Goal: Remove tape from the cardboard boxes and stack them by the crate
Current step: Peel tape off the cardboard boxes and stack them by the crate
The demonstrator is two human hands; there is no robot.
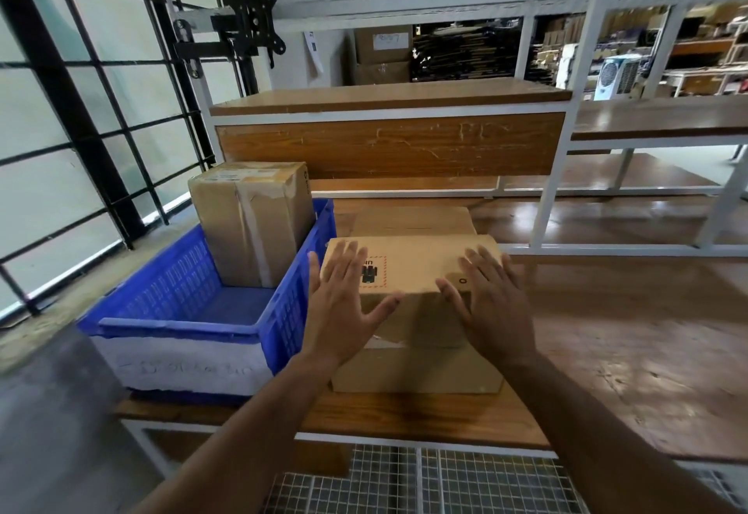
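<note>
Resting on the wooden bench (607,351), two plain cardboard boxes are seen stacked just beside the right wall of a blue crate (283,311). The upper box (417,266) lies on the lower box (417,368), and its front edge is set a little further back than the front face of the lower one. A small printed label with a red dashed border (370,270) is seen on the top of the upper box, near its left end. A torn strip of tape (388,341) is visible on the lower box, just under the front face of the upper box.

The left hand (344,307) is laid flat over the left front corner of the upper box, with the fingers straight and spread; nothing is enclosed in its grip. The right hand (494,303) is laid in the same flat way over the right front corner, the fingers spread and open, and nothing is held by it either.

The crate stands at the left front corner of the bench, with a white band along its front. Inside it, against the back wall, a taller taped box (251,222) stands upright, with clear tape down its front face. Behind the stack a raised wooden shelf (388,101) in a white metal frame is seen.
</note>
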